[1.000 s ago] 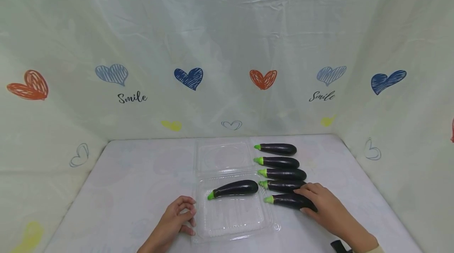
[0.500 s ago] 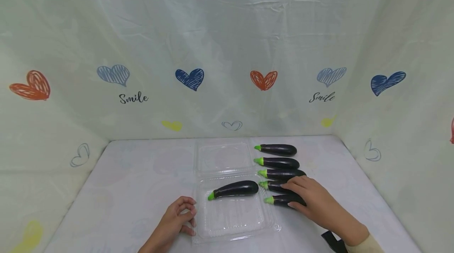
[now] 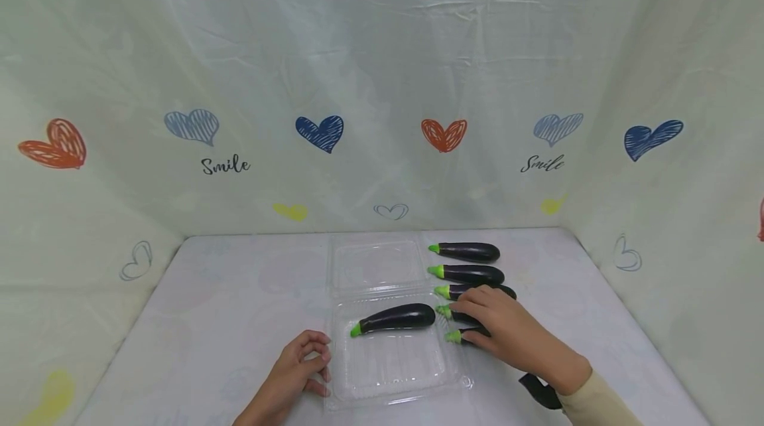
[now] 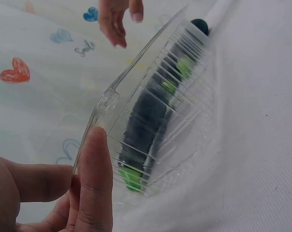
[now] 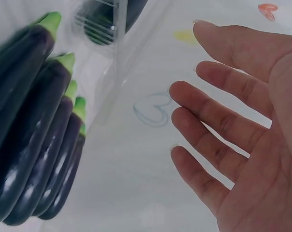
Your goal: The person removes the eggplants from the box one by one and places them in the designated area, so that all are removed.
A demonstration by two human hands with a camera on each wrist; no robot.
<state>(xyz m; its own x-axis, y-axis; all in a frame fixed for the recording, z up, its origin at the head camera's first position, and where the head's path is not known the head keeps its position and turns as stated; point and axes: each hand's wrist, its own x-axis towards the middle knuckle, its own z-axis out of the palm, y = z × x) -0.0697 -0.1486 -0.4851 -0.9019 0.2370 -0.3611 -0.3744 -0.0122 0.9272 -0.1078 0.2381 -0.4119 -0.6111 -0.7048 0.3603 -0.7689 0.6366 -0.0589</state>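
Observation:
A clear plastic clamshell container [image 3: 396, 373] lies open in the head view. One dark eggplant [image 3: 398, 317] with a green stem end rests inside its base. At the container's left edge, my left hand [image 3: 292, 369] pinches the rim; the left wrist view shows the clear rim [image 4: 91, 118] between its fingers. My right hand [image 3: 507, 330] hovers over the row of eggplants to the right, partly hiding the nearest eggplant [image 3: 469, 335] and the one behind it. In the right wrist view its spread, relaxed fingers [image 5: 208, 118] have nothing between them, apart from the eggplants.
Further back in the row lie other eggplants, among them the farthest eggplant [image 3: 468, 252]. The container's lid [image 3: 377, 263] is folded back toward the rear wall. A printed curtain [image 3: 382, 68] stands around the white table [image 3: 239, 306].
My right hand has moved left along the eggplants, from their rounded ends toward their green stem ends. The left hand, the container and the eggplants have stayed in place.

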